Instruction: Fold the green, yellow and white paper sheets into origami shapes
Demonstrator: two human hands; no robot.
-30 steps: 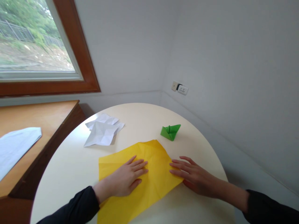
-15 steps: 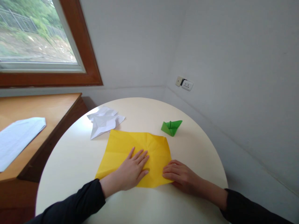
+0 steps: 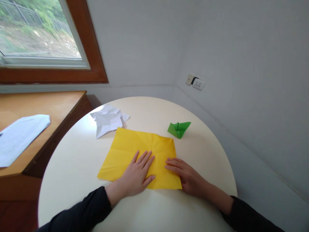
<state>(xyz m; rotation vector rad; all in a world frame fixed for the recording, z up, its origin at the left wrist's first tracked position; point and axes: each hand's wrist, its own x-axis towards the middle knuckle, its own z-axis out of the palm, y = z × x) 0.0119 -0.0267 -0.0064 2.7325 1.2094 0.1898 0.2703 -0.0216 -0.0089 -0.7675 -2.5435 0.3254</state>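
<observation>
Two hands lay on a yellow sheet of paper (image 3: 130, 148) that was spread flat on a round cream table (image 3: 72, 167), near its front edge. The left hand (image 3: 138, 174) pressed palm down on the sheet's near middle, its fingers straight and a little fanned. The right hand (image 3: 184, 175) rested palm down at the sheet's right near corner, fingers stretched out and loosely together, their tips on the paper and the heel of the hand on the table. Neither hand pinched or lifted anything.

The sheet showed faint crease lines running out from its middle, and all four of its corners lay down on the table. Judging from this, the step in hand was smoothing the opened sheet flat. Any fresh fold from here would call for one hand to pin the paper while the other lifted an edge or corner cleanly, with the corners matched before the crease was pressed.

Beyond the sheet, a small green folded paper (image 3: 178, 129) stood just off its far right corner, apart from it. A crumpled white paper (image 3: 108, 120) lay at the far left corner, touching or nearly touching the yellow edge. To the left stood a wooden desk (image 3: 48, 103) with a white sheet (image 3: 21, 135) on it.
</observation>
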